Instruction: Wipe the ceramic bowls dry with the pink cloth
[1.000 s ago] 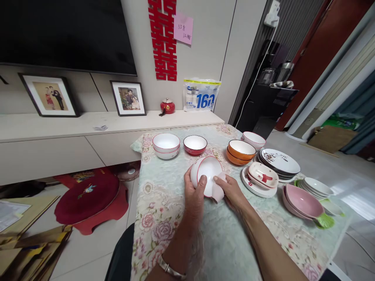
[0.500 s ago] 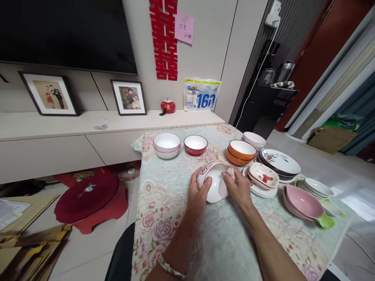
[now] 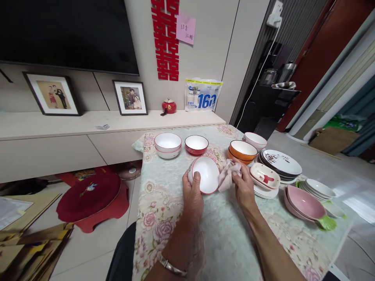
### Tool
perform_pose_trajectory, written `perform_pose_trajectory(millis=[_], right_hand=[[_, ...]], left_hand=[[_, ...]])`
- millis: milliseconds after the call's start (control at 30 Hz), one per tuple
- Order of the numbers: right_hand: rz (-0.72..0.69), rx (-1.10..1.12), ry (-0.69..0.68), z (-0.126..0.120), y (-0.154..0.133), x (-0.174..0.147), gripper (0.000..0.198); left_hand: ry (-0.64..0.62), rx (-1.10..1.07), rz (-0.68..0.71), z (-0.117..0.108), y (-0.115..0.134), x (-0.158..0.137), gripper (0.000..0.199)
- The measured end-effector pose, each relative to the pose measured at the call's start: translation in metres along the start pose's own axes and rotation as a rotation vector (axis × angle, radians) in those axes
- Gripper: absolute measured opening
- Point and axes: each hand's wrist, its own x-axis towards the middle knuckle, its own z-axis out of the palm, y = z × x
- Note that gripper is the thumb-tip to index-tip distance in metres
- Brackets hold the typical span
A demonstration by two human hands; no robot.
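My left hand (image 3: 193, 195) grips a white bowl (image 3: 207, 175) with a red rim, thumb over the near edge and fingers beneath. The bowl is tilted, its inside facing me. My right hand (image 3: 242, 183) is closed around a crumpled pale pink cloth (image 3: 228, 175), just right of the bowl's rim. Behind the bowl stand a red bowl (image 3: 196, 145) with a white inside and two stacked white bowls (image 3: 167, 146) with pink rims. Stacked orange bowls (image 3: 242, 151) sit beyond my right hand, partly hidden by it.
On the table's right are a white bowl (image 3: 254, 139), dark-edged plates (image 3: 281, 163), a cream patterned dish (image 3: 265, 175) on white plates, pink bowls (image 3: 304, 203) and small white bowls (image 3: 319, 189). A floral tablecloth (image 3: 164, 218) covers the table. A red stool (image 3: 90, 201) stands at left.
My right hand has drawn the cloth out of the bowl to the right, and the cloth hangs looser. My left hand has shifted the bowl slightly left and up.
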Motion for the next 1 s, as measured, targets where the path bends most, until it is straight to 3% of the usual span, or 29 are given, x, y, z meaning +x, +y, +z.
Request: perform_pose_trajectory(millis=[67,167,233,333,433,600,733,833,933,1000], right_hand=[[-0.149,-0.084,-0.024,0.0,-0.005,0.0,0.045],[-0.361,-0.205,-0.202,0.005,-0.012,-0.003,0.047],[-0.428,-0.335,-0.271,0.009,-0.013,-0.006,0.043],[-0.353,-0.539,-0.269,0.014,-0.01,-0.009,0.033],[-0.193,-0.523,-0.238,0.018,-0.004,-0.013,0.034],[0.159,-0.027,-0.124,0.024,-0.003,-0.013,0.035],[0.336,0.416,-0.323,0.022,-0.012,-0.011,0.038],[0.286,0.447,-0.489,0.016,-0.02,-0.009,0.032],[0.103,0.283,-0.652,0.009,-0.025,-0.006,0.022],[-0.042,0.137,-0.711,0.007,-0.026,-0.005,0.026]], left_hand=[[-0.066,0.021,-0.014,0.0,-0.004,-0.003,0.063],[-0.157,0.046,-0.022,0.0,-0.01,-0.008,0.062],[-0.179,0.058,-0.03,0.001,-0.012,-0.011,0.067],[-0.199,0.106,-0.002,0.003,-0.014,-0.014,0.072],[-0.209,0.204,0.074,0.006,-0.012,-0.017,0.073],[-0.22,0.329,0.117,0.008,-0.01,-0.021,0.07],[-0.272,0.341,0.106,0.005,-0.01,-0.018,0.071],[-0.251,0.323,0.101,0.002,-0.009,-0.015,0.071],[-0.217,0.29,0.071,0.001,-0.007,-0.014,0.067],[-0.186,0.284,0.047,0.001,-0.007,-0.014,0.065]])
